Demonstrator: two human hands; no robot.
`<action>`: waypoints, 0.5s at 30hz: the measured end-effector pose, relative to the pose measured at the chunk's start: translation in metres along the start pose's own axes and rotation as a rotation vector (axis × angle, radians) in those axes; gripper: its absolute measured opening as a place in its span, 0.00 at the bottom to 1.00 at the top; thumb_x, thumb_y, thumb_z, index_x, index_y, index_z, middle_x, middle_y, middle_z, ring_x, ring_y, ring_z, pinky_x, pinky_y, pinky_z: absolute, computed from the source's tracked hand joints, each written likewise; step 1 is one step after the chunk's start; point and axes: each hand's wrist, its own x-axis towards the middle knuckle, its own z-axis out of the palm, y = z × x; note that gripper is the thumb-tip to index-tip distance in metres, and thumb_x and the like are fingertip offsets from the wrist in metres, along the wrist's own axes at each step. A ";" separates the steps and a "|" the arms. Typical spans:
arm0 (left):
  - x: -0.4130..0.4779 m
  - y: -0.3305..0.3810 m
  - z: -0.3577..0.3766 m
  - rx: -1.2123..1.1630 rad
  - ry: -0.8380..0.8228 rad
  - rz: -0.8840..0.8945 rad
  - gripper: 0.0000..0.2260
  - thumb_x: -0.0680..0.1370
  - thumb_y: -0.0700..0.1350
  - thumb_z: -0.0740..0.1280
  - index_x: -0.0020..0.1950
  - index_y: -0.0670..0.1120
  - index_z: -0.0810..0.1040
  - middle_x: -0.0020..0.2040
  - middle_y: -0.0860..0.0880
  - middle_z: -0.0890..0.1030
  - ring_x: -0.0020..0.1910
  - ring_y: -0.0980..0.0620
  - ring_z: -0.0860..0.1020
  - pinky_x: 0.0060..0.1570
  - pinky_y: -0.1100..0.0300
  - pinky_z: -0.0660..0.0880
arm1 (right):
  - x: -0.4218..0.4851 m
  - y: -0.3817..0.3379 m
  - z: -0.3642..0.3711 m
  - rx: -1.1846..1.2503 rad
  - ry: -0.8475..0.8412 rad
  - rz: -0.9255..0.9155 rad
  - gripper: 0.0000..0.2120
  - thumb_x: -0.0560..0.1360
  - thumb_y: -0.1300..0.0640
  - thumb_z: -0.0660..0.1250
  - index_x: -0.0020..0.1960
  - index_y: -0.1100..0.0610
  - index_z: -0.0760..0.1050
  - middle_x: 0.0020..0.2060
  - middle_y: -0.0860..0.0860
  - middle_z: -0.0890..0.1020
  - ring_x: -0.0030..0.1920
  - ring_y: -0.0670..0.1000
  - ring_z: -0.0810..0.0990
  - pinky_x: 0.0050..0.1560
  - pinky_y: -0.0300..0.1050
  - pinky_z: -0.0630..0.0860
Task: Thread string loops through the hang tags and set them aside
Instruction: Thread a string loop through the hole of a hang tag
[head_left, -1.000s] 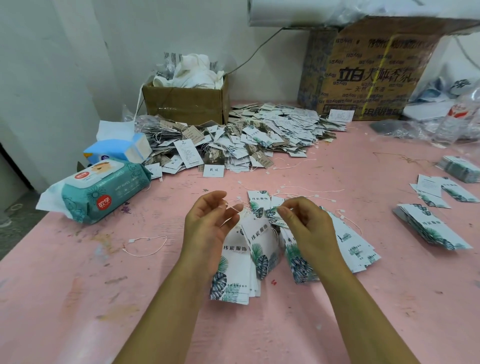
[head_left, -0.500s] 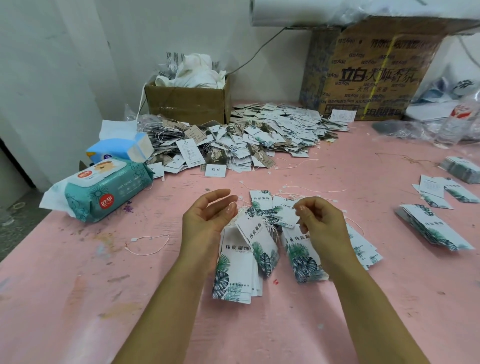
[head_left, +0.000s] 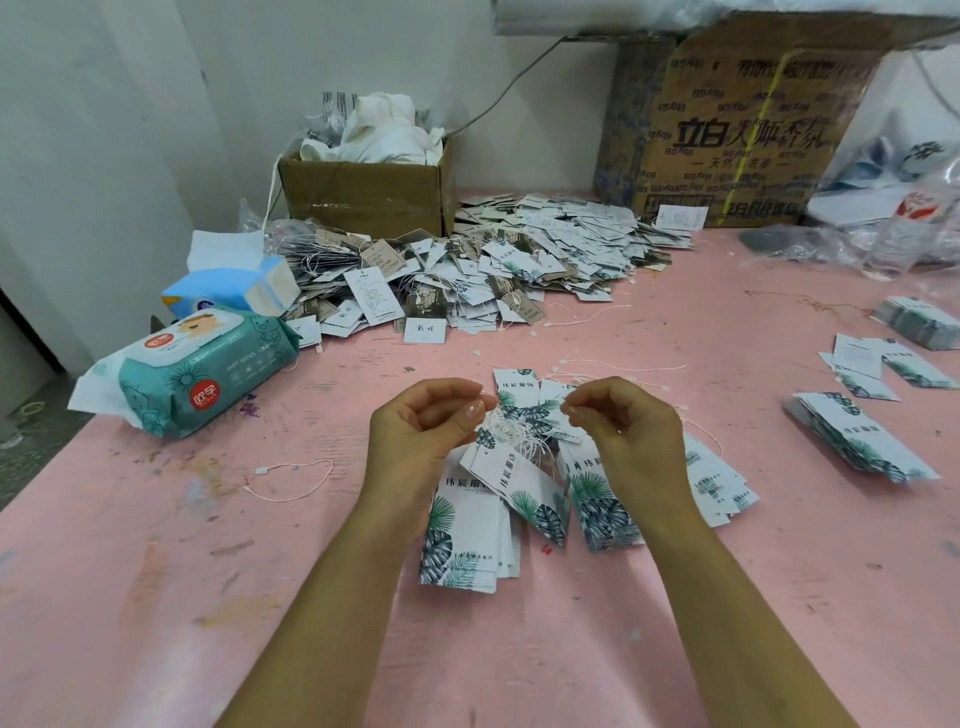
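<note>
Right of the teal wet-wipe pack (head_left: 192, 384), your left hand (head_left: 431, 431) pinches tangled white string loops (head_left: 511, 434) above white leaf-printed card hang tags (head_left: 514, 483), right hand (head_left: 628, 431) curled, grip unclear; risk: uneven pull snags loops, dragging neighbouring tags.

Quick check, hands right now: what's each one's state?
Left hand: pinching the string loop on a hang tag.
Right hand: pinching too, apparently the same string loop.
</note>
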 end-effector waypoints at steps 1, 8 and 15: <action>0.000 -0.001 0.000 0.004 -0.008 -0.002 0.08 0.65 0.35 0.70 0.42 0.44 0.80 0.37 0.49 0.85 0.40 0.56 0.83 0.37 0.66 0.77 | -0.001 0.000 0.001 -0.003 -0.017 -0.003 0.18 0.70 0.73 0.68 0.37 0.49 0.77 0.35 0.44 0.81 0.36 0.38 0.78 0.42 0.30 0.74; 0.000 -0.004 -0.001 0.059 -0.024 -0.026 0.06 0.66 0.38 0.72 0.39 0.48 0.82 0.41 0.47 0.85 0.41 0.52 0.83 0.38 0.60 0.79 | -0.009 -0.005 0.012 -0.090 -0.199 -0.067 0.12 0.71 0.69 0.69 0.44 0.52 0.80 0.35 0.40 0.80 0.36 0.36 0.78 0.40 0.27 0.72; -0.003 -0.004 0.005 0.109 -0.043 0.037 0.10 0.67 0.34 0.72 0.41 0.48 0.81 0.40 0.48 0.85 0.41 0.53 0.82 0.39 0.62 0.79 | -0.015 -0.005 0.024 -0.101 -0.250 -0.172 0.09 0.70 0.67 0.71 0.50 0.61 0.80 0.33 0.40 0.78 0.33 0.35 0.77 0.37 0.25 0.69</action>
